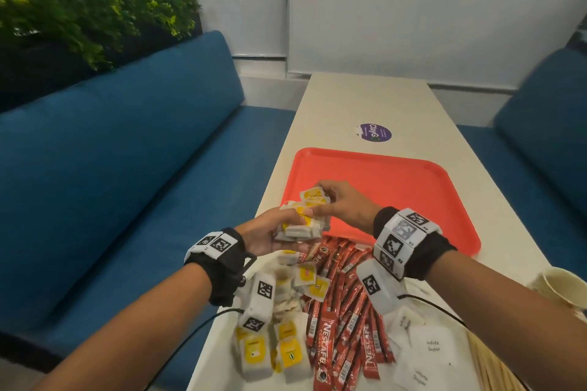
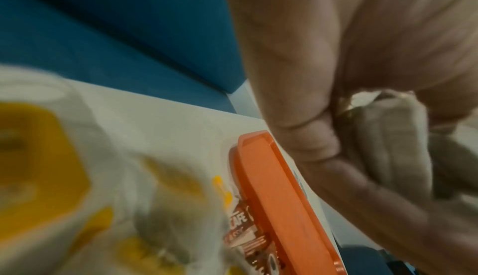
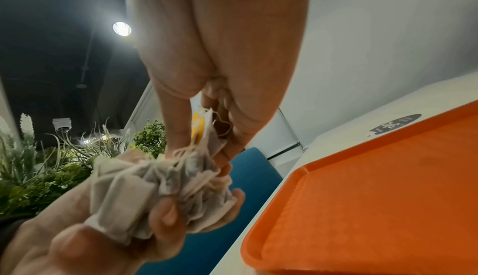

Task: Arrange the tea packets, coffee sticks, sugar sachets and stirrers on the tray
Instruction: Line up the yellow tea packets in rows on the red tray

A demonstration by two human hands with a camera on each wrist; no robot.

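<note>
My left hand [image 1: 271,233] grips a bunch of tea bags [image 1: 300,225] with yellow tags, held above the near left corner of the orange tray [image 1: 397,187]. My right hand [image 1: 341,205] pinches a few tea bags [image 1: 314,195] at the top of that bunch. In the right wrist view the left hand [image 3: 108,228] holds the crumpled tea bags [image 3: 160,179] while the right fingers [image 3: 181,128] pinch some beside the tray [image 3: 375,197]. More tea bags [image 1: 279,349], red coffee sticks [image 1: 343,311] and white sugar sachets [image 1: 425,349] lie on the table near me.
A paper cup [image 1: 562,287] stands at the right table edge, with wooden stirrers [image 1: 489,368] in front of it. A purple sticker [image 1: 374,132] lies beyond the tray. Blue benches [image 1: 127,168] flank the narrow table, plants [image 1: 79,3] behind the left one.
</note>
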